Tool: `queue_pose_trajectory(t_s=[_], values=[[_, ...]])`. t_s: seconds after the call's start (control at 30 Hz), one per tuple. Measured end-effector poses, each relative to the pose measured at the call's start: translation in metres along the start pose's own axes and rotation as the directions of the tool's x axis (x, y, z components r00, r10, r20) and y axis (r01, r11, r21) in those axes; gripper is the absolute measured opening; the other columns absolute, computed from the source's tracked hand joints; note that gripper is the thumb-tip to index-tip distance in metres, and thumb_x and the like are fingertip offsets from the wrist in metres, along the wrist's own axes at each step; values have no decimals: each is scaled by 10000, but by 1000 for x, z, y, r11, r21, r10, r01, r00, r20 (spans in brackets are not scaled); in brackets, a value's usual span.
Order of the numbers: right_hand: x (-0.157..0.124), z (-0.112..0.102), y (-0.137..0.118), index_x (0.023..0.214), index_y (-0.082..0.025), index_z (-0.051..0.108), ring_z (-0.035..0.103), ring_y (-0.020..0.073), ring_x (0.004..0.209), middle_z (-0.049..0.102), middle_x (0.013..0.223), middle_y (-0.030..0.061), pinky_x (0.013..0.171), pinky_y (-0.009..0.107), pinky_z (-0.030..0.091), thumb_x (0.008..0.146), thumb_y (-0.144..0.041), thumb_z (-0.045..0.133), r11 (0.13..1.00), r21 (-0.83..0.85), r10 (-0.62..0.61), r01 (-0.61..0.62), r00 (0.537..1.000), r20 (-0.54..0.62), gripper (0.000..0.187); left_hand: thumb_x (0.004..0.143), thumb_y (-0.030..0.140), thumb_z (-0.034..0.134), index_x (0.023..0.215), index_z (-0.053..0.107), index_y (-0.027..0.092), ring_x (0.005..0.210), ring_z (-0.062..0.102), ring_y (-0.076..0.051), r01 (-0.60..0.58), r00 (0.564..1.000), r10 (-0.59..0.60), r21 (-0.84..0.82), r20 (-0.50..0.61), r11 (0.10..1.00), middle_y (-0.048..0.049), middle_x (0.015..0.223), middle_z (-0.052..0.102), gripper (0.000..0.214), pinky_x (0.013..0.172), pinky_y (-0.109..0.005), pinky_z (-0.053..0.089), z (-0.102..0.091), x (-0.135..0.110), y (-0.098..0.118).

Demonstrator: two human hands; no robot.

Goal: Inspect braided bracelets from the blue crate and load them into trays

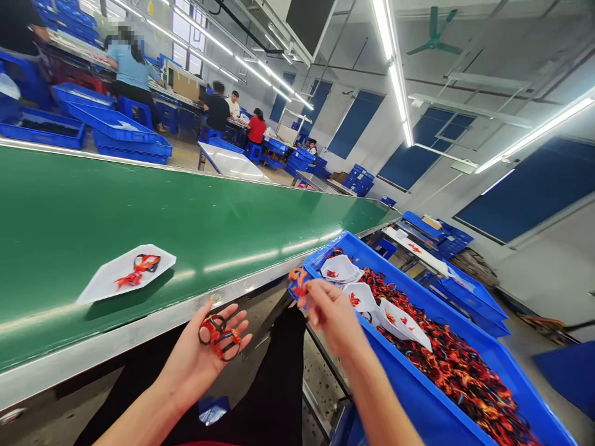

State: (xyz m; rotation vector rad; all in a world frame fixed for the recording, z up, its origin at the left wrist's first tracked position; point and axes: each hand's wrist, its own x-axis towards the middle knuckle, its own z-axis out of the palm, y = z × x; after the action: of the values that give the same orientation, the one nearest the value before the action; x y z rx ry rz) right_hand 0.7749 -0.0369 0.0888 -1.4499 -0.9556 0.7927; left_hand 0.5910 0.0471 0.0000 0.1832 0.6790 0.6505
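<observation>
My left hand [207,344] is palm up with its fingers loosely curled, cradling a few black hair ties [218,337] with red-orange pieces on them. Between the thumb and fingers of my right hand [325,306] is pinched another hair tie [297,282], orange-red and slightly blurred, at the near left corner of a blue crate [385,356]. The crate holds a heap of similar red and black hair ties [465,378]. White paper trays [402,325] with small red pieces in them rest on the heap.
A green conveyor belt [186,204] with a metal edge [153,325] runs across in front of me. One white paper tray [105,279] with a red and black hair tie lies on it. Stacked blue crates [125,133] and seated people [132,68] are beyond the belt.
</observation>
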Motion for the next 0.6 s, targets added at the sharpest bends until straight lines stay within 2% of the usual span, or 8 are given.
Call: queue_pose_trajectory(t_s=[0.03,0.07,0.1,0.13,0.17,0.33,0.47,0.6], values=[[9,-18,-13,791,-166,629,451,60,421,643,667,9,411,180,351,833,-439,548,947,-302,-128,110,991,-39,288,820,385,570,995,646,95,910,657,-283,0,1000,0,12,-13,1000,-175,1064,666,347,856,-492,517,0,2,-1],[20,-38,-23,821,-175,635,524,88,508,655,702,17,507,204,409,849,-430,525,795,-585,-254,161,964,-79,279,819,393,572,989,646,95,920,654,-288,1,1000,-1,25,-18,1000,-179,1069,663,351,852,-494,520,1,3,-3],[33,-58,-30,868,-187,639,575,116,603,665,732,22,602,228,435,865,-425,496,577,-807,-334,125,938,-94,278,817,397,576,988,645,96,933,650,-294,5,1000,-5,38,-19,999,-183,1077,659,354,849,-495,522,2,5,-5],[47,-77,-34,916,-209,638,599,134,677,672,771,18,673,247,438,885,-424,453,352,-935,-329,32,940,-92,285,814,400,580,990,643,97,945,646,-299,12,1000,-12,50,-18,999,-186,1086,656,356,848,-497,523,2,5,-7],[61,-95,-34,913,-208,643,610,152,728,678,803,29,704,262,432,885,-403,457,272,-962,-306,-24,946,-111,271,811,401,585,994,641,99,954,642,-303,19,1000,-18,61,-17,998,-189,1093,653,358,847,-499,524,3,6,-8],[113,-158,-3,808,-163,651,622,176,796,671,818,50,738,305,459,844,-345,564,104,-979,-103,-174,977,-185,204,828,372,570,1007,630,98,937,650,-295,19,999,-14,102,-42,995,-203,1105,646,333,831,-493,533,6,4,-10],[128,-181,20,937,-137,614,609,160,834,639,934,47,783,367,488,876,-379,540,34,-974,10,-223,975,-223,261,840,329,557,984,630,93,919,655,-290,24,997,-17,92,-75,995,-204,1097,647,286,813,-484,542,9,5,-7],[135,-196,28,1042,-148,585,588,186,926,607,1038,66,826,400,479,896,-376,507,4,-960,1,-279,960,-279,282,828,334,574,923,644,101,882,662,-288,35,995,-26,90,-94,995,-182,1030,671,261,799,-503,544,9,13,-10]])
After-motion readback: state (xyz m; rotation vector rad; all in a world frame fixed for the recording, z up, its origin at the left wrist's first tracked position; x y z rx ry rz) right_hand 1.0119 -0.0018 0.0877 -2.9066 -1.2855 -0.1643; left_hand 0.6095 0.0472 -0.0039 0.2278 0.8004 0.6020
